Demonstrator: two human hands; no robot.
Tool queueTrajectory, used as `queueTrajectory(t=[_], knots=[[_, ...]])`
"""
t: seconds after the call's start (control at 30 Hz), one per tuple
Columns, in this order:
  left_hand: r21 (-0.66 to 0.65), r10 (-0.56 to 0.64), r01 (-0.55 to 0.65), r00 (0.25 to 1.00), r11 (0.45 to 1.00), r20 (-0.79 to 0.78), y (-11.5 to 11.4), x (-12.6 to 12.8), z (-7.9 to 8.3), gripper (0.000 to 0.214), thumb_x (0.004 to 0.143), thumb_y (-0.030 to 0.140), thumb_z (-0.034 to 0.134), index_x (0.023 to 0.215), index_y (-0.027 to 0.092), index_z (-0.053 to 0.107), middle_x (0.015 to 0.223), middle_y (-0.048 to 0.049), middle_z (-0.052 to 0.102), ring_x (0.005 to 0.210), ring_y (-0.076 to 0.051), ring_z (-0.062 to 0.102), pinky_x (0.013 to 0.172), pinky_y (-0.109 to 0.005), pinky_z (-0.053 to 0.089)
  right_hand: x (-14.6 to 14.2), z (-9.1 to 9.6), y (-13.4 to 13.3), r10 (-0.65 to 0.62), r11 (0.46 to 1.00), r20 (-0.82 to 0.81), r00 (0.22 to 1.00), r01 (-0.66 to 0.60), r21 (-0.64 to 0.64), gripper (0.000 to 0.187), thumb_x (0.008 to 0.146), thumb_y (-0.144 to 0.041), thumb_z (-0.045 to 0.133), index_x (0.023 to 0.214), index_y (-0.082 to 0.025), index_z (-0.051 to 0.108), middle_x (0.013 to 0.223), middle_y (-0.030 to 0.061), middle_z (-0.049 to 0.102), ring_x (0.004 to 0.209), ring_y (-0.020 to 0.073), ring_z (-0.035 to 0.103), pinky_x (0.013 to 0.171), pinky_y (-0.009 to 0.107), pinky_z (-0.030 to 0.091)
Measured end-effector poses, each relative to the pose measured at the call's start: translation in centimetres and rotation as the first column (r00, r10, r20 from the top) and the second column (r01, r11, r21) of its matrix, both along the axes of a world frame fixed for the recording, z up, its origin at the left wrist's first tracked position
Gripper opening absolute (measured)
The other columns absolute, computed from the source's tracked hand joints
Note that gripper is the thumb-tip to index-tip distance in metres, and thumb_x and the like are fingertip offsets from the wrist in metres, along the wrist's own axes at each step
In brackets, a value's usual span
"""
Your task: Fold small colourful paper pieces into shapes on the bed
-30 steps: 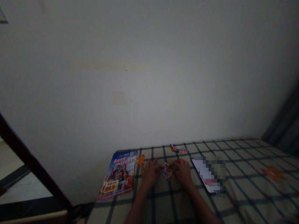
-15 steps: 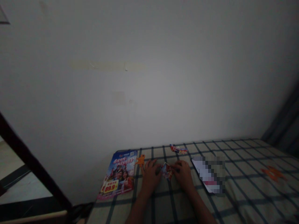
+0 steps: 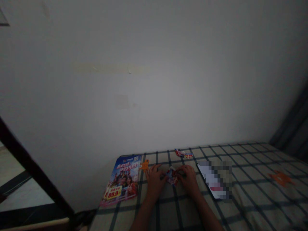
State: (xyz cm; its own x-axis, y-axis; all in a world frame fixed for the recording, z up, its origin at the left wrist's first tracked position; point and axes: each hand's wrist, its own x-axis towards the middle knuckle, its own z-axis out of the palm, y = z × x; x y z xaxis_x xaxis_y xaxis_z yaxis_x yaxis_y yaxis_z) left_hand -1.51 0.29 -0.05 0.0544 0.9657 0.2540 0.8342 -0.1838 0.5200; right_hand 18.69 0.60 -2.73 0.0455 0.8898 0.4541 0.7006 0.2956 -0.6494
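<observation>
A small piece of folded colourful paper [image 3: 171,176] lies on the checked bed sheet [image 3: 250,205] between my two hands. My left hand [image 3: 154,180] rests on the sheet with its fingertips pinching the paper's left side. On the other side, my right hand [image 3: 189,179] has its fingers closed on the paper's right edge. Both forearms reach in from the bottom of the view.
A colourful flyer [image 3: 122,179] lies to the left, near the bed's edge. A small orange paper shape [image 3: 144,165] sits beside it. Another folded paper piece [image 3: 183,154] lies near the wall. A blurred flat sheet [image 3: 216,181] is on the right, an orange print [image 3: 280,177] farther right.
Both hands have shifted slightly and closed in on the small paper, which now sits a little lower and more covered by the fingers.
</observation>
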Motion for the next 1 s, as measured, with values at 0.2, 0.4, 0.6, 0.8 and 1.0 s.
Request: queueTrajectory(t=[0.2,0.4,0.6,0.8,1.0], knots=[[0.022,0.018,-0.020,0.998,1.000,0.065,0.3,-0.1,-0.1,0.010,0.084,0.036,0.069,0.084,0.029,0.076,0.136,-0.0005,0.061,0.132,-0.029,0.043,0.117,-0.056,0.015,0.2,-0.8,0.4,-0.033,0.999,-0.049,0.998,0.035,0.024,0.021,0.084,-0.038,0.065,0.099,-0.027,0.074,0.104,0.0067,0.068,0.108,0.0273,0.055,0.099,0.041,0.041],[0.018,0.036,-0.038,0.997,0.999,0.065,0.5,-0.1,-0.1,0.011,0.083,0.037,0.070,0.083,0.028,0.076,0.135,-0.0015,0.062,0.130,-0.028,0.046,0.117,-0.055,0.018,0.3,-1.6,0.7,-0.054,0.996,-0.090,0.994,0.060,0.063,0.027,0.087,-0.049,0.061,0.089,-0.025,0.075,0.103,0.0090,0.067,0.107,0.0273,0.056,0.098,0.042,0.043],[0.009,0.052,-0.052,0.998,0.999,0.026,0.3,0.0,-0.2,0.017,0.082,0.044,0.069,0.090,0.030,0.077,0.135,-0.0023,0.061,0.130,-0.030,0.046,0.118,-0.056,0.015,0.6,-1.5,0.8,-0.026,0.993,-0.211,0.977,0.049,0.106,0.039,0.084,-0.060,0.061,0.088,-0.024,0.073,0.099,0.0090,0.070,0.105,0.0273,0.059,0.098,0.044,0.044],[0.035,0.048,-0.049,0.998,0.998,0.038,0.2,0.1,-0.2,0.020,0.082,0.042,0.069,0.099,0.034,0.076,0.132,-0.0021,0.061,0.127,-0.029,0.047,0.116,-0.055,0.018,1.1,-1.5,0.8,-0.072,0.971,-0.348,0.935,0.146,0.191,0.041,0.085,-0.061,0.060,0.090,-0.021,0.071,0.099,0.0093,0.071,0.100,0.0267,0.062,0.094,0.045,0.048],[0.053,0.045,-0.048,0.998,0.997,0.043,0.3,0.1,-0.2,0.032,0.079,0.036,0.071,0.111,0.033,0.072,0.130,-0.0035,0.062,0.125,-0.030,0.049,0.115,-0.055,0.021,1.2,-0.8,0.2,-0.025,0.899,-0.244,0.970,0.128,0.419,0.019,0.090,-0.040,0.063,0.095,-0.024,0.071,0.101,0.0061,0.072,0.102,0.0241,0.063,0.095,0.046,0.049]])
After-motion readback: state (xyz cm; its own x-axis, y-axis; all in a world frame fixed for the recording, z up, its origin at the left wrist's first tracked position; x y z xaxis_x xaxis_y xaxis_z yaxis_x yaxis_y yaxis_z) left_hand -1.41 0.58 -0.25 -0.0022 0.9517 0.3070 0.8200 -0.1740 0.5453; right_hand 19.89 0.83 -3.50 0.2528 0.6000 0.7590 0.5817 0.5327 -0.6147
